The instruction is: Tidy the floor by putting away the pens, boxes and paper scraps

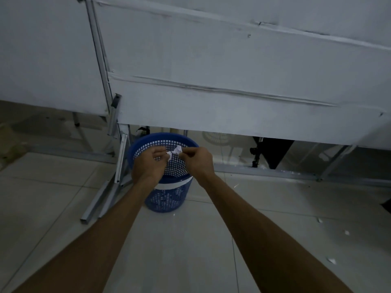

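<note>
Tiled floor (179, 250) — blue basket (169, 199) by white panel (232, 81)

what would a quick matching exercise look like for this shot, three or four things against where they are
Things:
1. crumpled paper scrap
2. blue basket
3. loose paper bits
4. metal frame leg

Places:
A. lying on the tiles at the right of the picture
B. pinched between the left hand and right hand
C. on the floor to the left of the basket
D. standing on the floor below both hands

Pairs: 1-B, 2-D, 3-A, 4-C
</note>
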